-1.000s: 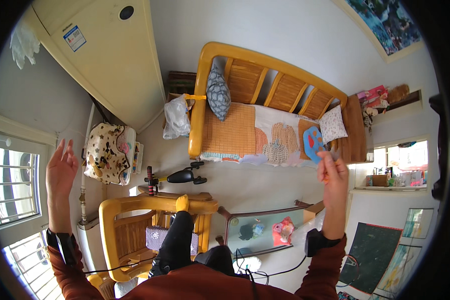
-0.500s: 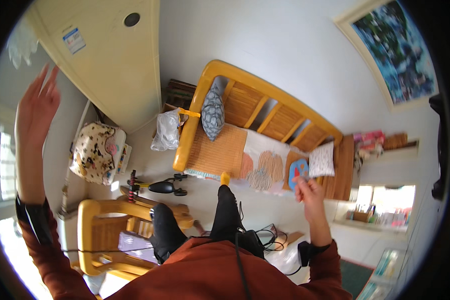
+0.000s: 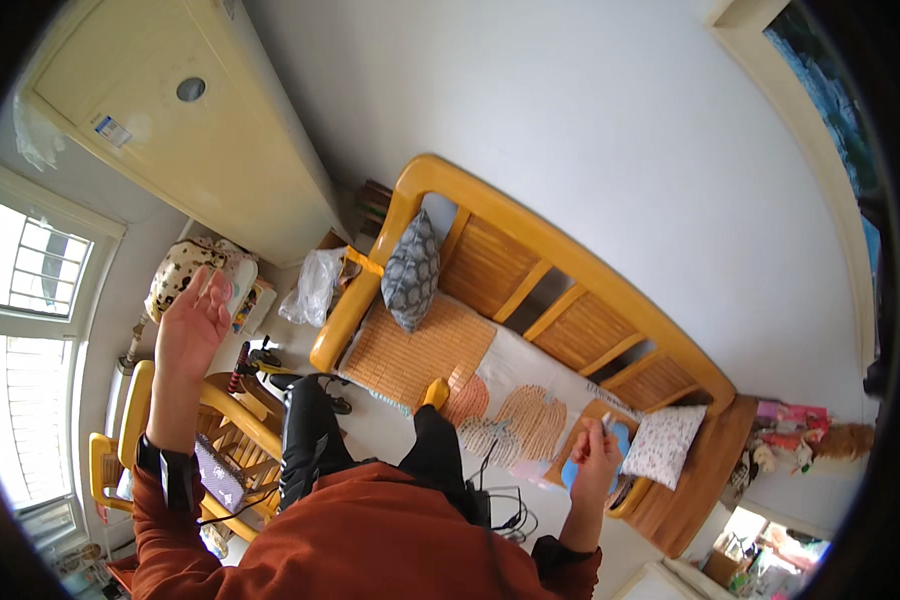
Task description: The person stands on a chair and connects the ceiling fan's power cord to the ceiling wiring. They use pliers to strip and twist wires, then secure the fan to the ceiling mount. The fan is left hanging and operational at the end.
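My left hand (image 3: 192,325) is raised in the air at the left, palm showing, fingers loosely apart and nothing in it. Behind it stands a spotted, cream-coloured bundle (image 3: 182,275) beside the cabinet. My right hand (image 3: 596,455) is held up at the right with its fingers curled together. Something small and pale shows at its fingertips, too small to name. Beyond that hand lie a blue flat item (image 3: 573,474) and a white patterned pillow (image 3: 664,445) on the wooden bench (image 3: 530,248).
A tall cream cabinet (image 3: 140,80) stands at the upper left. A grey pillow (image 3: 411,272) leans at the bench's left end, near a clear plastic bag (image 3: 317,286). My yellow-socked foot (image 3: 436,393) is by the bench. A wooden chair (image 3: 245,425) stands left of my legs; cables (image 3: 515,515) hang at my right.
My view has turned and tilted. My left hand has come down and inward from the far left, and my right hand sits a little lower, still curled.
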The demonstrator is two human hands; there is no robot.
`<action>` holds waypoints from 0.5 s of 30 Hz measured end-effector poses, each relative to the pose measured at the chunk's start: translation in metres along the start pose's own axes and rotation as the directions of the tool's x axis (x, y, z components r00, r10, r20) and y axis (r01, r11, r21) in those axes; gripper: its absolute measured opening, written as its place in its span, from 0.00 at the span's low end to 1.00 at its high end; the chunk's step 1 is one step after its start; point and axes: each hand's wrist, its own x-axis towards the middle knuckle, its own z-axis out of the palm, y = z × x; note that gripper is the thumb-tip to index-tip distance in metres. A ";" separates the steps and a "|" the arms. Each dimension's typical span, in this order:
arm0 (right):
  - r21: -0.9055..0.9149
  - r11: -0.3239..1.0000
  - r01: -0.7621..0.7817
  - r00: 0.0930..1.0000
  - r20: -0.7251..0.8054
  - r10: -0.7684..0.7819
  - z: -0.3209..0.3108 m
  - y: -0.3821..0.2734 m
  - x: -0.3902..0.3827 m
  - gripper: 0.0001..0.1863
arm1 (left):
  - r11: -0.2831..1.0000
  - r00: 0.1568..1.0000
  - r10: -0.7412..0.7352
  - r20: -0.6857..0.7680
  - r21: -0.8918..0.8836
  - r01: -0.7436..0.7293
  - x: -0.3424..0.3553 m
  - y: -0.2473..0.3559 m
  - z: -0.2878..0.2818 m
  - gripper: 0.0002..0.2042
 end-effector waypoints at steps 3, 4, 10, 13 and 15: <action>0.076 0.996 0.053 0.999 -0.007 -0.053 -0.014 -0.025 0.041 0.12 | 0.998 0.998 0.061 0.020 0.013 -0.061 -0.016 -0.001 0.031 0.17; 0.079 0.994 0.075 0.997 0.022 -0.077 -0.009 -0.031 0.054 0.12 | 0.995 0.995 0.091 0.028 0.026 -0.092 -0.016 -0.002 0.046 0.17; 0.166 0.976 0.142 0.936 0.299 -0.187 0.039 -0.087 0.106 0.11 | 0.988 0.988 0.141 0.062 0.054 -0.144 0.004 -0.046 0.123 0.15; 0.114 0.942 0.316 0.887 0.317 -0.336 0.024 -0.129 0.115 0.10 | 0.993 0.988 0.110 0.106 0.021 -0.112 0.041 -0.081 0.158 0.17; -0.006 0.858 0.513 0.829 0.261 -0.494 -0.016 -0.160 0.123 0.09 | 0.999 0.982 0.041 0.184 -0.039 -0.034 0.070 -0.114 0.189 0.18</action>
